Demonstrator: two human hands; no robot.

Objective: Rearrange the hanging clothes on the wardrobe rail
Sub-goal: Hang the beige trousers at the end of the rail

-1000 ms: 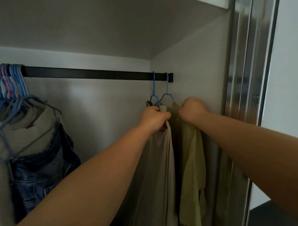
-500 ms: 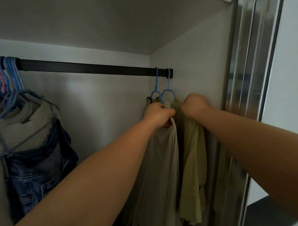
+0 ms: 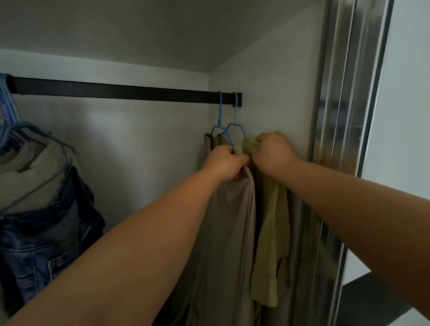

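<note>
Left hand (image 3: pixel 225 163) gripping the tan clothes (image 3: pixel 226 223), right hand (image 3: pixel 273 152) pinching the green shirt (image 3: pixel 272 234), under the rail (image 3: pixel 123 90)

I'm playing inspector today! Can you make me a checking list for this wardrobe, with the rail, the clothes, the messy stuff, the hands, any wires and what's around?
Surface: dark rail, mostly bare in the middle.
Job's things: beige garment and olive garment on blue hangers at the right end.
Clutter: bunched hangers, jeans at the left.
Grippers: left hand grips beige cloth; right hand grips olive cloth.
Cables: nothing seen.
Surroundings: white walls, shiny door frame.
</note>
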